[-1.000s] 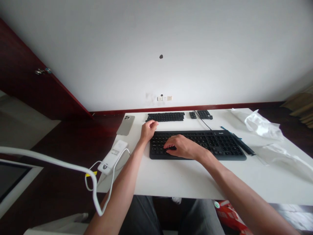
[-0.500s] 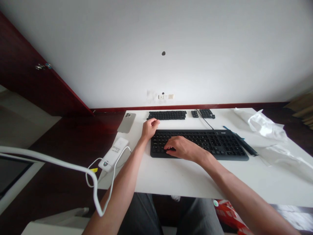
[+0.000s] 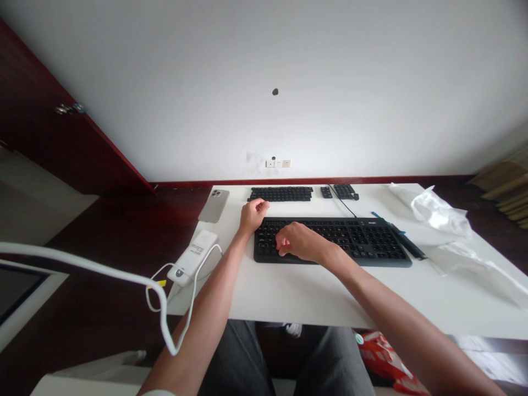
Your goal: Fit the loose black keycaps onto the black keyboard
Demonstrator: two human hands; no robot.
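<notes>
A black keyboard [image 3: 363, 254] lies on the white table, with bare key positions showing over much of it. My right hand [image 3: 299, 241] is over its lower left part, fingers curled and thumb bent in towards them. What the fingertips hold, if anything, is hidden. Beside the keyboard's upper left corner rests my left hand [image 3: 252, 215], its fingers curled closed; I cannot make out anything in them. Behind it, loose black keycaps [image 3: 282, 194] are laid out in rows. A small keycap group [image 3: 326, 192] and a number-pad group [image 3: 345, 191] lie farther right.
A phone [image 3: 214, 205] lies at the table's left, behind a white power bank [image 3: 193, 257] with a white cable [image 3: 103, 274] running up close to me. Right of the keyboard are a dark stick-like tool [image 3: 408, 245] and crumpled clear plastic [image 3: 441, 212].
My right hand has shifted slightly up and left over the keyboard, and its fingers have curled in more. The left hand stays in place. The view has moved a little.
</notes>
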